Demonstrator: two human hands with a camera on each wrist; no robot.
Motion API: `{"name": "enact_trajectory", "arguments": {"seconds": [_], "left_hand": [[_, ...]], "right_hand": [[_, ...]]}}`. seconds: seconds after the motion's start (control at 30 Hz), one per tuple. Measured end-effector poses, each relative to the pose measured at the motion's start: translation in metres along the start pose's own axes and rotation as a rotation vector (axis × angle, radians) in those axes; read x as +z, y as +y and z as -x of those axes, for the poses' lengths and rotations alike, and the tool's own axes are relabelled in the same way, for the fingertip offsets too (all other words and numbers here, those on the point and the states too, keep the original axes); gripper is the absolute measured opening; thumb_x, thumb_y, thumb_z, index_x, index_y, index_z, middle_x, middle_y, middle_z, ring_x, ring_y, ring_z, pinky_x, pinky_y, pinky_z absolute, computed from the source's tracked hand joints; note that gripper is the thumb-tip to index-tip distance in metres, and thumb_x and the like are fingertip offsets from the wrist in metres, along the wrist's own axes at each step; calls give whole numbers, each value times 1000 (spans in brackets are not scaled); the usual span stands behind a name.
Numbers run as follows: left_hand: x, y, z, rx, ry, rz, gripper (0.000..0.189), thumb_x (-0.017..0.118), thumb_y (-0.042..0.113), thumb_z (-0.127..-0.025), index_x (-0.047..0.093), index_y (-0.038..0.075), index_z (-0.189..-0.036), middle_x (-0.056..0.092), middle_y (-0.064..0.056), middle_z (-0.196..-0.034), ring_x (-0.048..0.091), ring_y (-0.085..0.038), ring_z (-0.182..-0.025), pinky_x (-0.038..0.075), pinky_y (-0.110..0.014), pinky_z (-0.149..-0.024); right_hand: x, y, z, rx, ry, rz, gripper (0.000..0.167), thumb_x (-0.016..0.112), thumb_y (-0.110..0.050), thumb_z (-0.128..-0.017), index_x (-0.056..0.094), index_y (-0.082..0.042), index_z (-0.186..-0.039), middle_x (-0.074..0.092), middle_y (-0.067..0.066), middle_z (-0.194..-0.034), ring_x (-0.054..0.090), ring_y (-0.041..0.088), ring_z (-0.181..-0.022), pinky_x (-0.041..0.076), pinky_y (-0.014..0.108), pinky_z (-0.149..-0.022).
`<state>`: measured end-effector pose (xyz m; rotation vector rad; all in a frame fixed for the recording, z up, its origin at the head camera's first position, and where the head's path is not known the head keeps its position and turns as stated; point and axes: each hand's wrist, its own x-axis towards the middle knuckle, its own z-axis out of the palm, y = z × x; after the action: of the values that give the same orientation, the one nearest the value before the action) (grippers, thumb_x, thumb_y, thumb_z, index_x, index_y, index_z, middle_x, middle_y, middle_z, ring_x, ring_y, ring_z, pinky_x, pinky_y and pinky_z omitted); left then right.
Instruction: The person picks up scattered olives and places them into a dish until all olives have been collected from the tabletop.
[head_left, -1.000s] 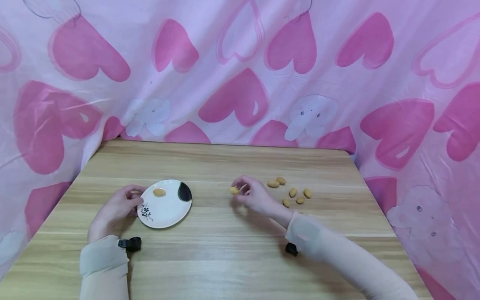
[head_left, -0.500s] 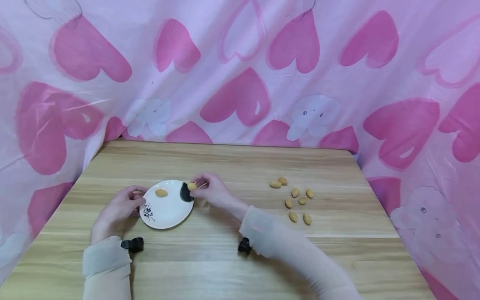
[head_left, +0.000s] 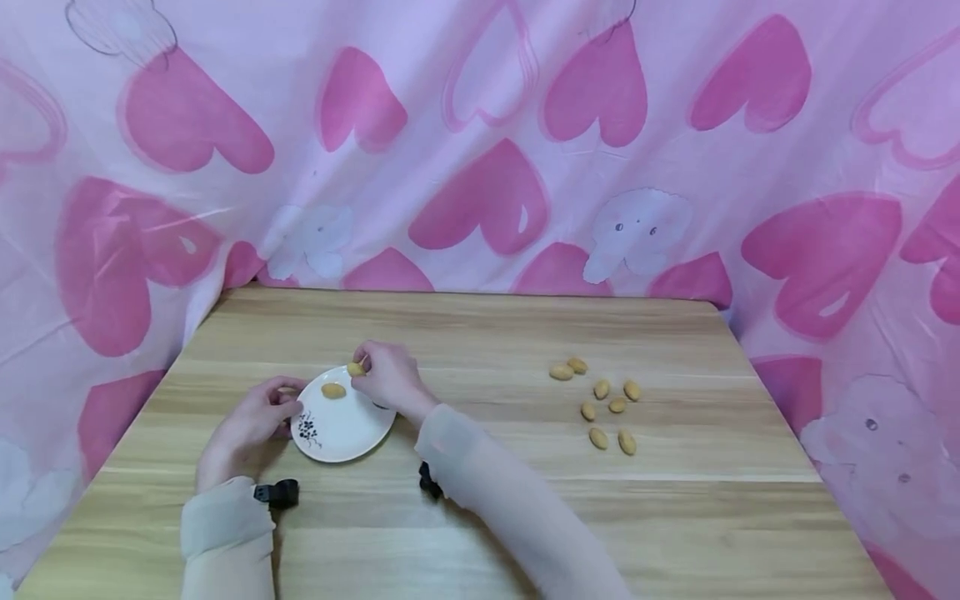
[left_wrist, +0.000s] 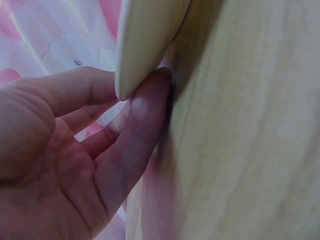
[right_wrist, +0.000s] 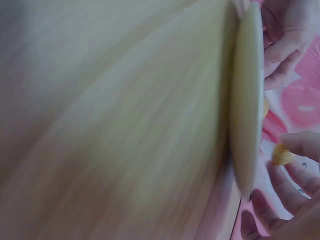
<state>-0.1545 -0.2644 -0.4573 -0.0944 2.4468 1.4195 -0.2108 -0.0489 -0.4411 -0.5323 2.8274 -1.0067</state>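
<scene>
A white round plate (head_left: 348,433) with a dark floral print and a dark patch, now mostly covered, sits at the left of the table. My left hand (head_left: 251,425) grips its left rim; in the left wrist view the thumb is over the plate's edge (left_wrist: 142,45) and a finger reaches underneath. One tan almond (head_left: 333,391) lies on the plate. My right hand (head_left: 393,382) pinches another almond (right_wrist: 282,154) between thumb and fingertips, over the plate's far side, close to the first.
Several loose almonds (head_left: 597,438) lie scattered on the right part of the wooden table (head_left: 465,467). A pink cloth (head_left: 480,108) with hearts and elephants hangs behind and along both sides of the table.
My right hand has carried the pinched almond leftward from the middle of the table to above the plate. My left hand has kept its grip on the rim.
</scene>
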Motion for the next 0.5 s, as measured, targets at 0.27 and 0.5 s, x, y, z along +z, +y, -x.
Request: {"name": "enact_trajectory", "arguments": {"seconds": [0.27, 0.5], "left_hand": [[-3, -1, -1, 11, -14, 18, 41, 52, 2, -97, 43, -6, -136, 55, -20, -106, 57, -22, -86, 54, -34, -66], [-3, -3, 1, 22, -20, 1, 41, 52, 2, -97, 42, -7, -136, 55, -19, -103, 57, -21, -84, 54, -33, -66]], "right_hand": [[10, -9, -6, 34, -13, 179, 24, 79, -27, -82, 68, -24, -104, 63, -12, -91, 53, 10, -89, 40, 32, -81], [20, -9, -2, 70, -48, 299, 23, 77, -31, -83, 67, -27, -103, 58, -14, -89, 52, 9, -89, 41, 32, -78]]}}
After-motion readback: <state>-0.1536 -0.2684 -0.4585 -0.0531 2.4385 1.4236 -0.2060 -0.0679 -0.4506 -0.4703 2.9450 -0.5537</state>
